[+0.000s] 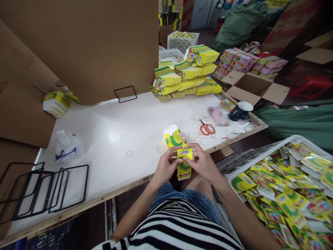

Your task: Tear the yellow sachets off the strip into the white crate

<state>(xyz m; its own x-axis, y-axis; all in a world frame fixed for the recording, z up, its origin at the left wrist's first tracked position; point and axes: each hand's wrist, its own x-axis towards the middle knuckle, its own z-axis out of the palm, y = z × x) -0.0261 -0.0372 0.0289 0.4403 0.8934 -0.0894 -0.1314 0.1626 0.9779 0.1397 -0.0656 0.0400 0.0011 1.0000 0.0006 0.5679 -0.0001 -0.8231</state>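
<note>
Both hands meet over the table's front edge around a small yellow-green carton [184,171] with a barcode on its upper part. My left hand [166,166] pinches its left side, and my right hand [203,162] grips its right side, thumbs close together on the front. Just beyond the fingers, another yellow carton piece [174,136] with a white flap lies on the white table [104,132]. Thin rubber bands [129,153] are scattered on the tabletop. Red-handled scissors [207,128] rest among them to the right.
Stacked yellow cartons [192,71] stand at the table's back right. A dark mug [237,111] is near the right corner. To the right sits a white crate [235,175] full of cartons. Black wire frames [69,187] and a tissue pack [68,147] are at left. Cardboard [85,45] walls the back.
</note>
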